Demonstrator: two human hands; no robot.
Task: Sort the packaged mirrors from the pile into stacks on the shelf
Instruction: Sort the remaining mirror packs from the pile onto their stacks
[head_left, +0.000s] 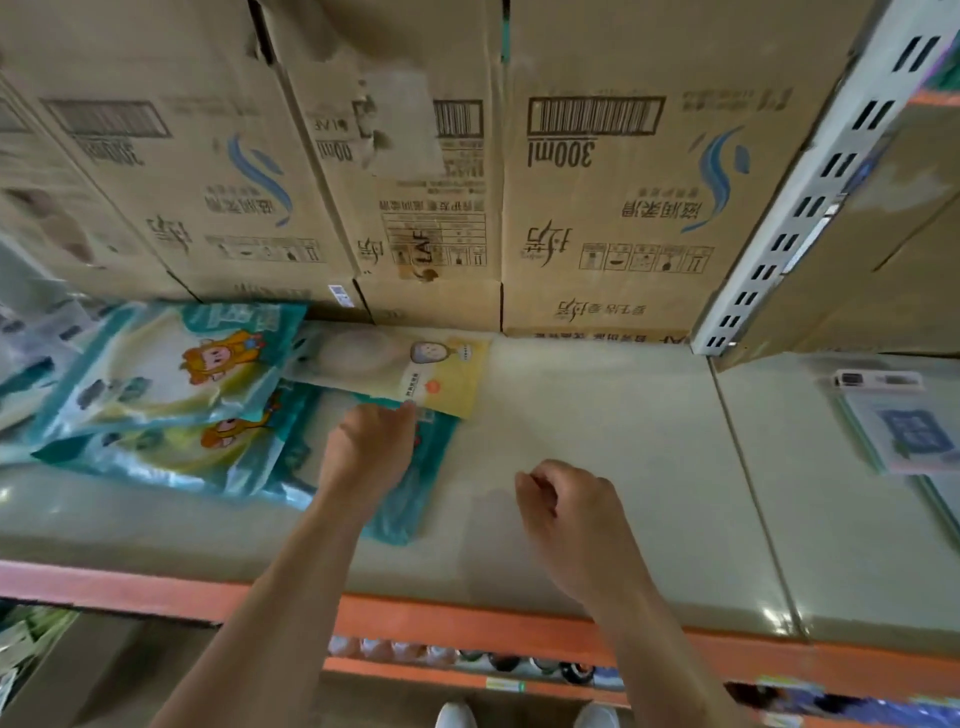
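Left hand (371, 447) at centre frame, fingers curled, pinching the near edge of the yellow packaged mirror (441, 374), flat on the shelf (597, 405) and overlapping the teal packages (171, 374) piled at centre left. Right hand (566, 512) lower, right of centre, loosely curled, holding nothing, over the shelf. Cardboard boxes (623, 182) across the top.

I read "300ml", upside down, below barcode on far right carton (613, 218); "滋润柔滑" beside its blue swirl. Far middle carton (415, 208): "LAF", partial "00ml". Yellow package (447, 374) print too blurred for me.
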